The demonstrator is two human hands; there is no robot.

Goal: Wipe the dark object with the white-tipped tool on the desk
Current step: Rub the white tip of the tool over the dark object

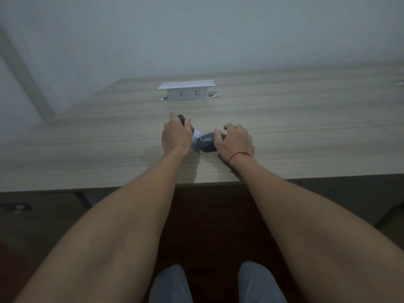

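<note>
Head camera, looking forward and down, desk [284,127] near

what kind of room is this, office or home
Probably an office or study desk: a wood-grain desk with a built-in pop-up socket box set against a plain wall. The dark object looks like a computer mouse.

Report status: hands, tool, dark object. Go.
Left hand gripping the white-tipped tool, tip against the dark object. Right hand steadying the dark object on the desk. Nothing in the way; socket box well behind.
</note>
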